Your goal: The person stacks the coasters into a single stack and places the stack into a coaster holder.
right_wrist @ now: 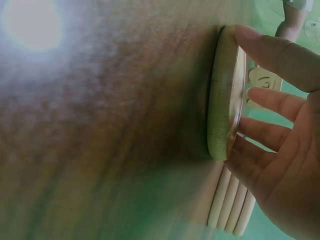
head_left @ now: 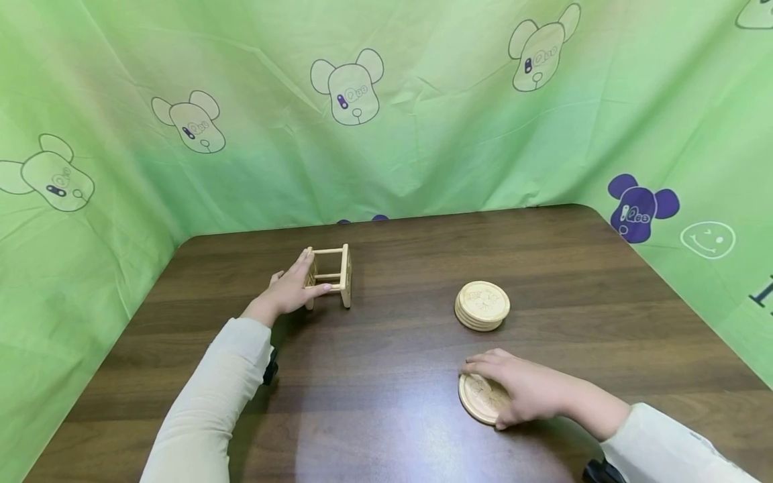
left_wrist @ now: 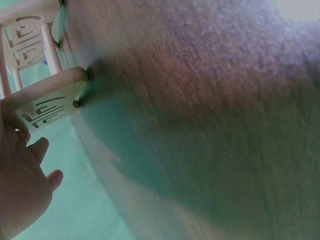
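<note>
Right hand point(head_left: 533, 389) spanned single wooden disc point(head_left: 481, 400), thumb and fingers at opposite rim; disc on tabletop point(head_left: 374, 376). Even rim pressure, level wrist seemed best for handling disc cleanly. Stack of discs point(head_left: 483, 302) just beyond. Left hand point(head_left: 288, 291), well apart, gripped near panel of wooden rack point(head_left: 346, 276); light hold probably enough against sliding.

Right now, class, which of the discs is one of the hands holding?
The lone front disc, gripped by the right hand; the others sit untouched in the stack beyond it.
</note>
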`<state>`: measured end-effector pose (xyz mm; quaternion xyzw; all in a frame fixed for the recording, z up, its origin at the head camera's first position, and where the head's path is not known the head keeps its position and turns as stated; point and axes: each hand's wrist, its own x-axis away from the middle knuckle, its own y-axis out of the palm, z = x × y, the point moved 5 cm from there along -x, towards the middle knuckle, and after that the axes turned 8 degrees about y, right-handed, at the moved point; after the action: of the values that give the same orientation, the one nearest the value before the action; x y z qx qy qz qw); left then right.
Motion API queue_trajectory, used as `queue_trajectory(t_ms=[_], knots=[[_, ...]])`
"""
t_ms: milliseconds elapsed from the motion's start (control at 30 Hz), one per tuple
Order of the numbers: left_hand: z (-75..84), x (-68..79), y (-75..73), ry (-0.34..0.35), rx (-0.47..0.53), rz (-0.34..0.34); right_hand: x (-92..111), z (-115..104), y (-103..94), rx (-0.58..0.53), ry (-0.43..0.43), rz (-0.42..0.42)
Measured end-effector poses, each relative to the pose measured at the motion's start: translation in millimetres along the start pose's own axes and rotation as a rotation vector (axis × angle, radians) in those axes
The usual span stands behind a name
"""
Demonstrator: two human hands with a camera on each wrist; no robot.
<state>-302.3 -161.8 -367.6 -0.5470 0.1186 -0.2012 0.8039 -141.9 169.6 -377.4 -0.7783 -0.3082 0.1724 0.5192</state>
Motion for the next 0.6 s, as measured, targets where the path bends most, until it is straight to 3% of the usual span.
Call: queue_trajectory(t_ms=[600], knots=[[1.2,0.4,-1.3,0.002,0.012,0.002,0.6,-1.3,-0.8,0.054,-0.061,0.048]])
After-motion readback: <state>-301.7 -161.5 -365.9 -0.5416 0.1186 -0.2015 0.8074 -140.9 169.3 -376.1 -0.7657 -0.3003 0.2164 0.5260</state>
